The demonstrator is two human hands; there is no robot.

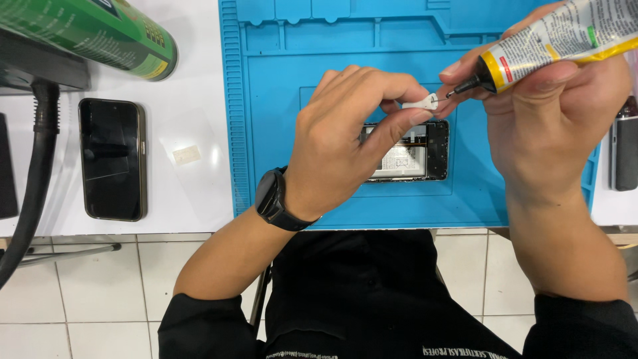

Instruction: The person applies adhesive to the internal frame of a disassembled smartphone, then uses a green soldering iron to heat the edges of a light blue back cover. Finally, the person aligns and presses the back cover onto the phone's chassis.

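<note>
My left hand (pixel 352 133) pinches a small white cap (pixel 421 103) between thumb and fingertips, above the blue work mat (pixel 279 133). My right hand (pixel 558 119) grips a yellow and white glue tube (pixel 565 36), its thin black nozzle tip almost touching the cap. Under both hands an opened phone (pixel 415 154) lies on the mat with its insides showing, partly hidden by my left hand. A black watch (pixel 272 196) is on my left wrist.
A dark phone (pixel 111 158) lies face up on the white table at the left, beside a small piece of tape (pixel 187 155). A green can (pixel 100 33) and a thick black hose (pixel 36 173) sit far left. A dark device (pixel 625 146) lies at the right edge.
</note>
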